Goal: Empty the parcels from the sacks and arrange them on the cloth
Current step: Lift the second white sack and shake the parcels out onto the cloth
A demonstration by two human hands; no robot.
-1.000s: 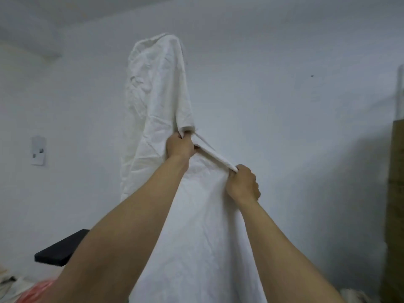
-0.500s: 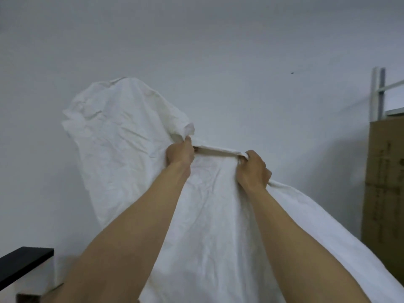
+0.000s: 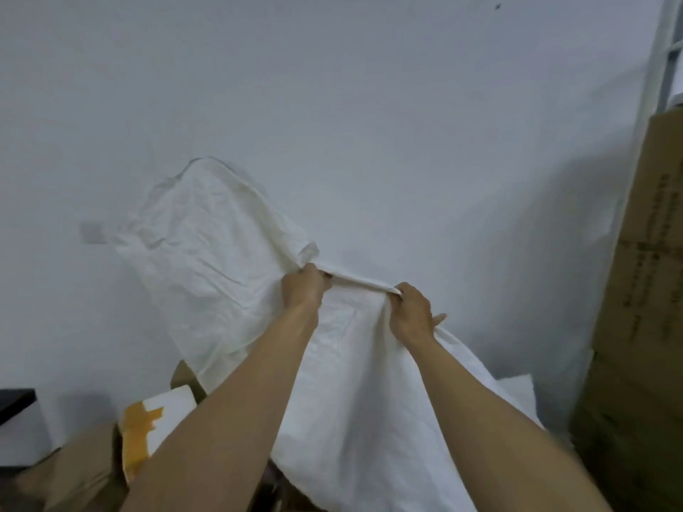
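One white sack point(image 3: 221, 253), crumpled and limp, is held up before the wall, its rolled hem stretched taut between two grips: left grip point(image 3: 303, 290) fisted tight on the hem, right grip point(image 3: 410, 312) curled round it, thumb sticking out. Dark print runs down the tall carton point(image 3: 643, 290) at right, too blurred to read. Low left, under the sack: one white parcel point(image 3: 162, 419) patched with orange tape, just beside one brown parcel point(image 3: 85, 471).
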